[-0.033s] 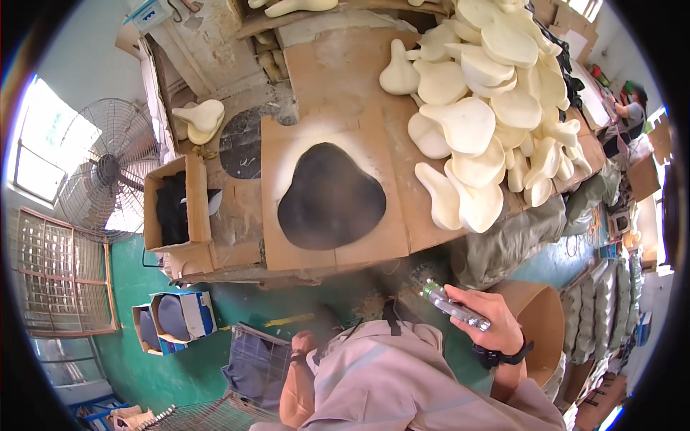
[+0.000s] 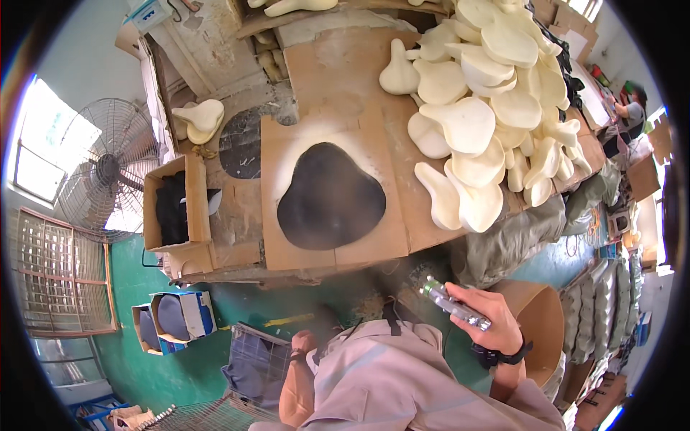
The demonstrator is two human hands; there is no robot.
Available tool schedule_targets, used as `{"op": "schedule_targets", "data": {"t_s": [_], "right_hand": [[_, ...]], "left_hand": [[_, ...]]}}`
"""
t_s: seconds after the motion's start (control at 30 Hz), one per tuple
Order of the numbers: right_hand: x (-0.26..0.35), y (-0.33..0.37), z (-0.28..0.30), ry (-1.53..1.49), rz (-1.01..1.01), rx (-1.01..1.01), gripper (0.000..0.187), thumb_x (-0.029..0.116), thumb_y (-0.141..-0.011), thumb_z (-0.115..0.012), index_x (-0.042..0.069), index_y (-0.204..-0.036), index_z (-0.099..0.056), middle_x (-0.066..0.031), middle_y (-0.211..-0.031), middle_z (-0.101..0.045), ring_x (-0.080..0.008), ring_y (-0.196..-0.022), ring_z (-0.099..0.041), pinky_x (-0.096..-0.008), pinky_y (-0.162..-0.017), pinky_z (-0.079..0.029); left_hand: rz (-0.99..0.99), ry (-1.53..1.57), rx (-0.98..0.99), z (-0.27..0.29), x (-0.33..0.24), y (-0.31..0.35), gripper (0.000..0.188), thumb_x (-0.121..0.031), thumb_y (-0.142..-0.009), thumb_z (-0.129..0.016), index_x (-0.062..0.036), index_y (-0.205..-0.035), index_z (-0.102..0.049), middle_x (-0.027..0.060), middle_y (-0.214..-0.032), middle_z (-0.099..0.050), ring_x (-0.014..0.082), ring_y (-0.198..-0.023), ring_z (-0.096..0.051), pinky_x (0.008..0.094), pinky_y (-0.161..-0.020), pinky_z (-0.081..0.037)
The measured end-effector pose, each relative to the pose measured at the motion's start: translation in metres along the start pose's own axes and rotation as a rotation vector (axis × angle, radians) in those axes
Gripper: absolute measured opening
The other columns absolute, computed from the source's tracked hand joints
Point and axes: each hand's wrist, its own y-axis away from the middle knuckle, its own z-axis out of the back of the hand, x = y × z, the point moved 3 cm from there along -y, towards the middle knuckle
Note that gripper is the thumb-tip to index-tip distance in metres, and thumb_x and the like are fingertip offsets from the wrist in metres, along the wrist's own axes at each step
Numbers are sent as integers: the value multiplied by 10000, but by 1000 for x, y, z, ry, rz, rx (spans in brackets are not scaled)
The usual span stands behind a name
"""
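The brown cardboard-covered surface carries heaped cream, saddle-shaped foam pieces, right of a flat, black, rounded-triangular sheet. Nearer the person than that sheet, the left hand curls, contents unclear — the right hand grips a silver, green-ringed metal tool. Seemingly a tool-ready pause — moving on calls for steady aim.

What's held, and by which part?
Right hand: apparently a silver spray gun, gripped around its rear, behind the green end. Left hand: nothing visible.
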Motion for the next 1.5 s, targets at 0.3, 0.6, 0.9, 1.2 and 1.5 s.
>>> {"op": "schedule_targets", "data": {"t_s": [0.3, 0.6, 0.9, 1.2, 1.5], "right_hand": [[2, -1, -10, -15, 39, 45, 568, -44, -770, -735, -11, -1319, -589, -188, -990, -697, -334, -850, -690, -346, -771, -531], [11, -15, -2, -56, 44, -304, 606, -78, -757, -731, 9, -1337, -577, -178, -964, -681, -327, -797, -666, -340, -721, -526], [6, 18, 1, -21, 6, -44, 623, -56, -742, -735, 8, -1342, -578, -164, -933, -682, -331, -786, -663, -355, -726, -526], [12, 19, 10, -60, -56, -151, 586, -48, -755, -749, -1, -1318, -592, -176, -982, -700, -313, -815, -682, -334, -738, -526], [-19, 31, -8, -137, -188, -330, 564, -43, -770, -725, 5, -1319, -602, -183, -1010, -699, -313, -842, -684, -330, -771, -525]], "left_hand": [[326, 349, 1, -9, 12, -5, 403, -272, -756, -714, -40, -1084, -750, 150, -1045, -749, 249, -998, -707, 337, -875, -544], [-70, 53, 90, -12, 28, -22, 298, -308, -776, -677, -96, -974, -744, 151, -1023, -730, 326, -950, -698, 399, -835, -566], [48, 398, 62, -27, 40, -36, 263, -393, -764, -688, -200, -938, -732, 66, -1024, -715, 306, -946, -679, 410, -821, -566], [176, 529, -1, -12, 34, -43, 208, -294, -760, -676, -103, -829, -727, 144, -888, -719, 344, -830, -692, 421, -723, -563], [104, 366, -247, 48, -49, -54, 269, -208, -889, -609, 17, -990, -716, 113, -814, -697, 217, -692, -669, 356, -640, -549]]}}
